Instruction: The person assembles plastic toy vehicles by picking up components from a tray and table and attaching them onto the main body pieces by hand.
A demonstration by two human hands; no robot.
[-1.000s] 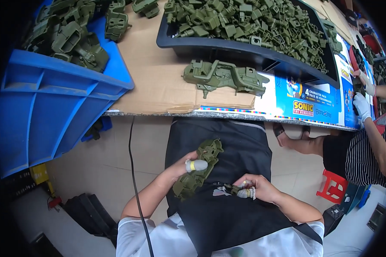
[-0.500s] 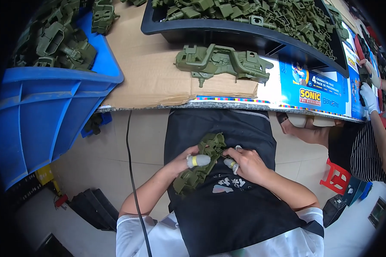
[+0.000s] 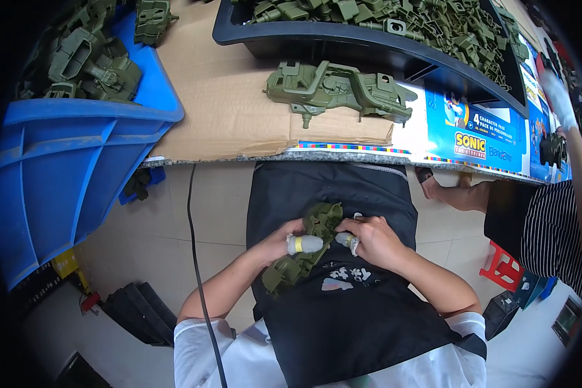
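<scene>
A big blue bin (image 3: 77,161) full of green parts sits on my far left. Over my lap, my left hand (image 3: 279,242) holds the green plastic toy piece (image 3: 304,249) tight. My right hand (image 3: 372,240) pinches the same piece from the other side. Up on the table (image 3: 233,110), another green toy piece (image 3: 336,90) lies flat, with a black tray (image 3: 368,52) just behind it.

Person is wearing white short-sleeved shirt, black apron (image 3: 343,310) with small pale print, white taped finger cots (image 3: 304,244) on thumbs above print.
</scene>
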